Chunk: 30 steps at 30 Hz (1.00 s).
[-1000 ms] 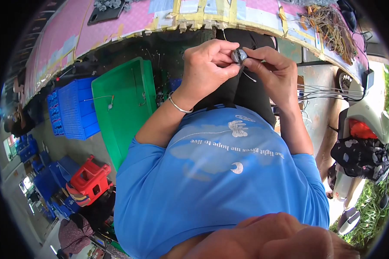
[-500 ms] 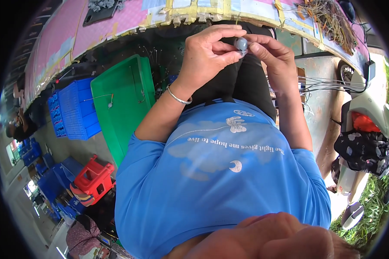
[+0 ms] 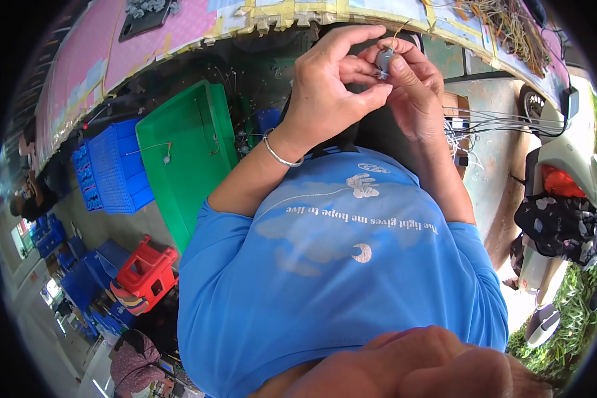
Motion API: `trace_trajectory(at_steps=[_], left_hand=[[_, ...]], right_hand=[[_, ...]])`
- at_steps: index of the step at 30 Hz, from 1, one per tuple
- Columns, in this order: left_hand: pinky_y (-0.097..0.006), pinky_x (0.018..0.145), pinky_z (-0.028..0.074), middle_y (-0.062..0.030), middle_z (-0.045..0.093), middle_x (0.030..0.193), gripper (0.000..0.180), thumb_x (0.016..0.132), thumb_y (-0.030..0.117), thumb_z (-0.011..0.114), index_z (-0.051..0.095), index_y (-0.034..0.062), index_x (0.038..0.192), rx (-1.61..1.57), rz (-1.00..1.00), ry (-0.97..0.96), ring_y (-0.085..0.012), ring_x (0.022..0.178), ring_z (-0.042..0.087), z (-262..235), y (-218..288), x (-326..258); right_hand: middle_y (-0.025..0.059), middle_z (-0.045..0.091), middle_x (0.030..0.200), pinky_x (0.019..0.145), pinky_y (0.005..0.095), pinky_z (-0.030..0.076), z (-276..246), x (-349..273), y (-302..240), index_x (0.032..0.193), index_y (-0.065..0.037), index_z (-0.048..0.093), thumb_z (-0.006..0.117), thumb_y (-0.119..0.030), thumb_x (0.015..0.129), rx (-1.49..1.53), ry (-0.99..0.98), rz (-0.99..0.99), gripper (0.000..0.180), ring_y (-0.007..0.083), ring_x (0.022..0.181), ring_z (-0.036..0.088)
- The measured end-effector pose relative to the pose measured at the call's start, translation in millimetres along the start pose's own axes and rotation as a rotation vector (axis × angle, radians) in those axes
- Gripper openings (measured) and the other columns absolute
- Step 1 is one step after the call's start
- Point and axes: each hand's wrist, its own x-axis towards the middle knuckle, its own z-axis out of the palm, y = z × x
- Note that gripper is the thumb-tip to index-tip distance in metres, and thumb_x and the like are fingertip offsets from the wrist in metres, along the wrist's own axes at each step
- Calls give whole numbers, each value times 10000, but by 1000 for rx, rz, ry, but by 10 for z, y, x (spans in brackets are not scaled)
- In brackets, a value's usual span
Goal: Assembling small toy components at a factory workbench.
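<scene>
A small grey rounded part with a thin yellow wire rising from its top is pinched between the thumb and fingers of my right hand. Its lower end shows a small pale, shiny bit; its exact kind is not clear. Close on its left side is my left hand, index finger stretched out above and thumb spread below. The bent middle fingers of that hand come right up to the part, and whether they touch it I cannot tell. Both hands are over my lap, just short of the table edge.
A taped, pink-covered table runs across the top, with a black tray at left and a wire bundle at right. Left of me are a green bin, blue crate and red stool. A scooter stands at right.
The grey part has been turned, so its side and yellow wire now show. My left thumb and index finger have spread apart from it, while my right thumb has come over it.
</scene>
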Motion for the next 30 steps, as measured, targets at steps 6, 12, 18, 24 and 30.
trace_trajectory(at_steps=[6,12,18,24,30], left_hand=[[-265,766,612,-120,655,1095,329,781,-90,751,642,-51,1089,77,62,56,-165,927,697,-41,-163,-42],[-233,586,588,-109,676,1014,142,817,-10,754,688,-60,932,-13,-34,16,-129,674,696,-192,5,-147],[-232,615,598,-142,657,1108,184,868,-16,700,654,-72,1037,115,79,-93,-165,764,711,-302,31,-208],[-231,598,591,-116,669,1013,142,868,-3,698,664,-59,994,-32,31,-35,-143,755,696,-300,110,-288],[-246,623,600,-111,671,1021,148,885,6,686,675,-52,1021,27,-63,-2,-144,773,703,-676,22,-425]], right_hand=[[107,685,1084,912,290,511,-28,-65,-14,1165,23,615,659,-63,928,-219,123,-99,255,143,983,643],[61,693,1051,899,275,521,-92,-192,-160,1144,-1,669,693,-35,898,-374,39,-34,249,123,972,646],[108,688,1057,901,302,512,-25,-144,-279,1083,32,677,681,-11,883,-474,-155,-59,205,170,970,647],[120,684,938,861,334,501,-99,-9,-234,1023,44,690,689,-27,872,-521,-306,-5,167,213,937,630],[156,707,1007,860,334,539,3,114,129,1064,19,695,660,-66,909,-190,-173,204,180,227,941,676]])
